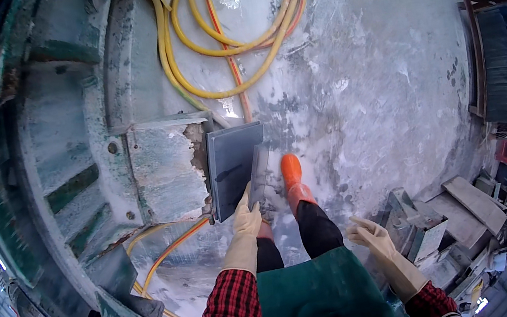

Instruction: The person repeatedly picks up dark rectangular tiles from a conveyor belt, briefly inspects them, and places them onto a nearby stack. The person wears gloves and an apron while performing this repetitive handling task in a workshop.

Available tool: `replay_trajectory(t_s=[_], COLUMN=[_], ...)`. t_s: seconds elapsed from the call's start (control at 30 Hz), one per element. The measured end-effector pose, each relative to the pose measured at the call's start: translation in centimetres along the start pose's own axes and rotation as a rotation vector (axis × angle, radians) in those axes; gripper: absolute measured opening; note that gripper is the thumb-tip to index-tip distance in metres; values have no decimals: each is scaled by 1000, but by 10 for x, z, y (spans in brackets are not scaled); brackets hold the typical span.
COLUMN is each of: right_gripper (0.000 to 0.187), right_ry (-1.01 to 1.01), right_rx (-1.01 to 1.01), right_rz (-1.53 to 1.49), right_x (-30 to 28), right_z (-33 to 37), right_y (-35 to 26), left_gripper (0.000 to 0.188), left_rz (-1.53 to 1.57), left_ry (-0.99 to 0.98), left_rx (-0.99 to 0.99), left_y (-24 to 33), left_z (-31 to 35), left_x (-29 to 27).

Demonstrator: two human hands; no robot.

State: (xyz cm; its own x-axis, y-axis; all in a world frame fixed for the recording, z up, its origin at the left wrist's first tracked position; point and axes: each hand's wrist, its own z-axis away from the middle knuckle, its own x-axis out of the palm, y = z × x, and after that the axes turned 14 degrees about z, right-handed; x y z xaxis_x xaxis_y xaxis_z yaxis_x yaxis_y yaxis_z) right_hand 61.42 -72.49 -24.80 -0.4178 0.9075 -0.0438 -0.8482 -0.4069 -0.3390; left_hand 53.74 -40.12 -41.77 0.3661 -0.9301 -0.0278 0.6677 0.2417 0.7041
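Observation:
My left hand (246,216), in a cream rubber glove, is closed on the lower edge of a thin grey slab (260,176) that stands tilted. Just left of that slab, several dark grey flat slabs (235,164) lean together against the end of a worn green metal machine (166,168). A darker wet-looking patch marks the face of the front one. Out to the right, my right hand (372,238), gloved the same way, hangs above the floor with its fingers loosely apart and nothing in it.
Yellow and orange hoses (237,46) lie coiled ahead on the wet, stained floor (384,67). Loose slab offcuts (470,205) are piled at the right, with a rack of slabs (497,66) farther off. An orange boot (293,175) and green apron (327,298) are mine.

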Motion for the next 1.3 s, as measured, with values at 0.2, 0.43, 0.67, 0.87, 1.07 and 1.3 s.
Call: replay_trajectory(t_s=[0.2,0.43,0.67,0.87,1.07,1.3], right_gripper=[46,46,44,45,45,43], right_ry=[16,-3,-6,1,5,66], right_rx=[46,57,31,12,-38,-10], right_rz=[19,21,-2,-35,-87,-193], right_x=[6,13,13,13,5,-17], right_z=[-24,-36,-35,-39,-27,-4], right_y=[8,10,9,24,29,49], left_gripper=[58,57,55,62,65,60], left_rz=[4,46,-84,-176,-397,-338], left_ry=[8,26,41,22,165,77], left_rx=[4,21,-100,-128,-112,-168], left_y=[-33,-72,-134,-66,-67,-28], left_z=[-23,-40,-31,-15,-12,7], left_x=[-8,-26,-53,-51,-59,-63])
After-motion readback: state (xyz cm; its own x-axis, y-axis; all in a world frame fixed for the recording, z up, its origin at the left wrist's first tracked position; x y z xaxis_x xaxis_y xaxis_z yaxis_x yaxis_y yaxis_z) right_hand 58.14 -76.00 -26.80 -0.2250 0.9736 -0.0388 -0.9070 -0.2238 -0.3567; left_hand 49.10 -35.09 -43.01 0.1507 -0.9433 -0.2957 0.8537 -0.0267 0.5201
